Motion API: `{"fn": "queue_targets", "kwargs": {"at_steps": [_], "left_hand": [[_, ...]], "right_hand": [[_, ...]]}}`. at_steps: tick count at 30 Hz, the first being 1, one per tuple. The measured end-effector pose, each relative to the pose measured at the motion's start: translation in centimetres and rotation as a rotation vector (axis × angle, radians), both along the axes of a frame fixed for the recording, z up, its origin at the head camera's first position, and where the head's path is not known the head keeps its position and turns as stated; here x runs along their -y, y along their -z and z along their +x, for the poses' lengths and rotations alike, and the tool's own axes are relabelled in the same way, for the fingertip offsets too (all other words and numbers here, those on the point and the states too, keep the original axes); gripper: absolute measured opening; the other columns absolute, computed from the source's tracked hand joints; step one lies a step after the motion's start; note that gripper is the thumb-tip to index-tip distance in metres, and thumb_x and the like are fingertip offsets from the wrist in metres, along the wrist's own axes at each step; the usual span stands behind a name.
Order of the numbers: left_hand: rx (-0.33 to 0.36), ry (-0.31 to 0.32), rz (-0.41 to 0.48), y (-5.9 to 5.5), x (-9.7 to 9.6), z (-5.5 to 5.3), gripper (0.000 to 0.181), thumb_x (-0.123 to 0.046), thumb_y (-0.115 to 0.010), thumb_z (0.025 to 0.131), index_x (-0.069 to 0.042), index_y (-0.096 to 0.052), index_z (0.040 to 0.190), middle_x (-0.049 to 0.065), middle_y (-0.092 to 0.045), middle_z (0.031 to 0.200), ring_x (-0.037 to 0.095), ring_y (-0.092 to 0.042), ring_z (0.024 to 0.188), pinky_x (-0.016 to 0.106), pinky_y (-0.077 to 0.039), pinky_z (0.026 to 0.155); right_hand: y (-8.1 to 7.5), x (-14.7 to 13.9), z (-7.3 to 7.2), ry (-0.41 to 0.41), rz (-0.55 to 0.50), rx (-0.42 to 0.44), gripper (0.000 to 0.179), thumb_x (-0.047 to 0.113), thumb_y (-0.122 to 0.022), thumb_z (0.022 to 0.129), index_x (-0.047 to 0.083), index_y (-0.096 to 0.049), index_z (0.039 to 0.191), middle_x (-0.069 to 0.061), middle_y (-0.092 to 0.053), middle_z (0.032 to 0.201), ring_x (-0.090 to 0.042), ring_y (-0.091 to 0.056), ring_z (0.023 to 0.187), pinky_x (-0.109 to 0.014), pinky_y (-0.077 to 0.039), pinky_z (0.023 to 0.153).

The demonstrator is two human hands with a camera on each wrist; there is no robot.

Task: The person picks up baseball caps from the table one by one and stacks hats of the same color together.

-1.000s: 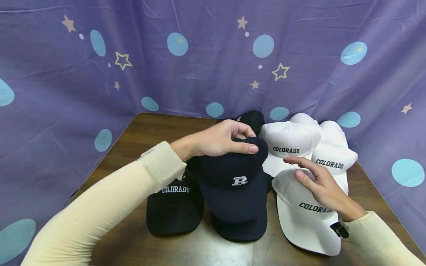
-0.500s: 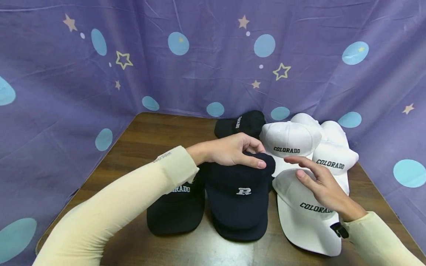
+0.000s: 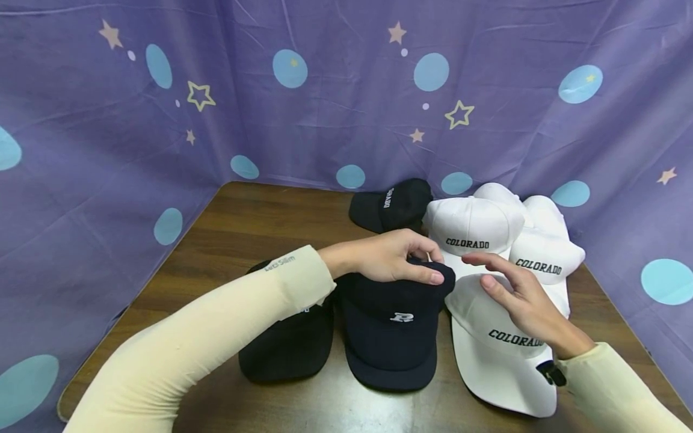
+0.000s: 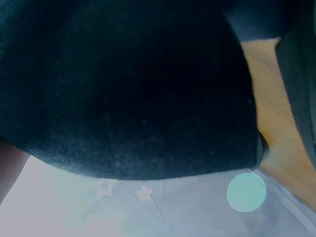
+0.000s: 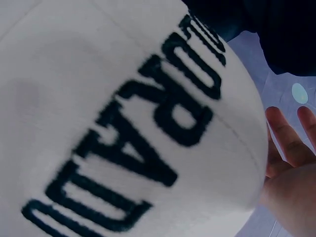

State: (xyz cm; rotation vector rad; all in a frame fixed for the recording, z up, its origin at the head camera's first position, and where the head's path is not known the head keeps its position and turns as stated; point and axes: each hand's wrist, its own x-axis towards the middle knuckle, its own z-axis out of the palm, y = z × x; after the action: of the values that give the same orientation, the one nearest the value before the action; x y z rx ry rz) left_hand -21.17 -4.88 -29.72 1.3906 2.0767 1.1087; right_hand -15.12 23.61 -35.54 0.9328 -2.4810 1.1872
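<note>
My left hand (image 3: pixel 392 255) grips a navy cap (image 3: pixel 392 343) by the top of its crown, thumb in front and fingers behind. The cap bears a white R and sits over another navy brim at the table's front middle. Dark fabric fills most of the left wrist view. To the right, a white COLORADO cap (image 3: pixel 500 361) lies with its brim toward me. My right hand (image 3: pixel 522 304) is over its crown, fingers loosely spread, holding nothing; whether it touches the cap I cannot tell. Large black letters on that white cap (image 5: pixel 232 173) show in the right wrist view.
Left of the navy cap lies a black cap (image 3: pixel 292 352), partly behind my left sleeve. Another black cap (image 3: pixel 368 210) lies on its side at the back. Several white caps (image 3: pixel 471 222) crowd the back right of the wooden table (image 3: pixel 281 210). A purple curtain (image 3: pixel 346 138) hangs behind.
My left hand has come down and slightly right with the navy cap, whose brim now lines up over the lower navy brim. The black cap at the back is now uncovered. My right hand stays put.
</note>
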Motion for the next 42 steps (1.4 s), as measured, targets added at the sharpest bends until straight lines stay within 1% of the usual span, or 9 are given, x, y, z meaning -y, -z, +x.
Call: {"fn": "queue_targets", "kwargs": {"at_steps": [4,11,13,16,19,24,29,35,42], "left_hand": [[0.005,0.009,0.02,-0.1,-0.3,0.1,0.015,-0.019,-0.069,0.1,-0.009,-0.071,0.11,-0.003,-0.069,0.095,0.011,-0.064,0.091,0.024,-0.05,0.088],[0.073,0.014,0.038,0.4,-0.7,-0.1,0.016,-0.018,-0.068,0.101,-0.007,-0.07,0.112,-0.003,-0.07,0.096,0.012,-0.066,0.093,0.025,-0.051,0.087],[0.062,0.015,0.027,0.6,-0.7,-0.2,0.016,-0.018,-0.068,0.101,-0.007,-0.07,0.112,-0.003,-0.07,0.096,0.013,-0.065,0.095,0.025,-0.05,0.087],[-0.016,-0.009,-0.04,1.2,-0.6,-0.3,0.015,-0.022,-0.067,0.102,-0.01,-0.07,0.11,-0.005,-0.068,0.098,0.01,-0.063,0.099,0.022,-0.048,0.091],[-0.164,-0.05,-0.14,1.8,-0.5,-0.4,0.015,-0.029,-0.064,0.104,-0.015,-0.069,0.107,-0.008,-0.067,0.097,0.007,-0.061,0.096,0.021,-0.047,0.088],[-0.349,-0.136,-0.235,2.5,-0.6,-0.2,0.022,-0.038,-0.059,0.105,-0.02,-0.07,0.112,-0.01,-0.067,0.093,0.005,-0.061,0.082,0.022,-0.048,0.077],[-0.403,-0.216,-0.296,3.6,-0.7,0.1,0.027,-0.042,-0.06,0.104,-0.022,-0.072,0.118,-0.012,-0.069,0.094,0.004,-0.062,0.081,0.024,-0.049,0.074],[-0.425,-0.296,-0.32,4.9,-0.6,0.1,0.025,-0.043,-0.062,0.103,-0.026,-0.074,0.117,-0.014,-0.071,0.1,0.003,-0.063,0.086,0.027,-0.051,0.075],[-0.484,-0.318,-0.337,6.0,-0.6,-0.1,0.023,-0.043,-0.061,0.103,-0.028,-0.075,0.114,-0.015,-0.072,0.105,0.005,-0.065,0.095,0.03,-0.053,0.081]], "right_hand": [[0.0,0.0,-0.1,0.0,-0.016,0.005,0.041,0.0,-0.052,0.102,0.01,-0.061,0.14,-0.011,-0.065,0.132,-0.008,-0.054,0.128,-0.019,-0.031,0.107],[0.0,0.0,-0.2,-0.012,-0.033,0.008,0.041,-0.001,-0.052,0.101,0.006,-0.06,0.14,-0.007,-0.065,0.132,-0.009,-0.054,0.128,-0.019,-0.032,0.107],[0.1,-0.1,-0.2,-0.007,-0.033,0.007,0.041,-0.001,-0.052,0.101,0.007,-0.06,0.14,-0.007,-0.065,0.132,-0.009,-0.055,0.128,-0.019,-0.031,0.107],[0.2,-0.1,-0.2,-0.002,-0.038,0.009,0.04,-0.001,-0.052,0.101,0.006,-0.06,0.14,-0.012,-0.065,0.131,-0.009,-0.055,0.128,-0.018,-0.031,0.107],[0.3,-0.1,-0.2,-0.002,-0.035,0.013,0.04,-0.001,-0.052,0.101,0.006,-0.06,0.14,-0.015,-0.065,0.131,-0.009,-0.055,0.128,-0.018,-0.031,0.108],[0.3,-0.1,-0.3,0.007,-0.032,0.023,0.04,0.0,-0.053,0.101,0.007,-0.061,0.139,-0.007,-0.066,0.131,-0.009,-0.055,0.128,-0.018,-0.031,0.108],[0.6,0.0,-0.3,0.006,-0.033,0.034,0.039,0.0,-0.053,0.102,0.008,-0.061,0.139,-0.015,-0.065,0.131,-0.009,-0.054,0.128,-0.017,-0.032,0.108],[0.6,0.1,-0.2,0.017,-0.024,0.025,0.039,0.001,-0.053,0.102,0.01,-0.061,0.139,-0.01,-0.066,0.132,-0.007,-0.055,0.128,-0.016,-0.032,0.108],[0.6,0.1,-0.2,0.01,-0.028,0.024,0.04,0.0,-0.053,0.101,0.009,-0.062,0.139,-0.014,-0.066,0.131,-0.007,-0.055,0.128,-0.017,-0.033,0.108]]}}
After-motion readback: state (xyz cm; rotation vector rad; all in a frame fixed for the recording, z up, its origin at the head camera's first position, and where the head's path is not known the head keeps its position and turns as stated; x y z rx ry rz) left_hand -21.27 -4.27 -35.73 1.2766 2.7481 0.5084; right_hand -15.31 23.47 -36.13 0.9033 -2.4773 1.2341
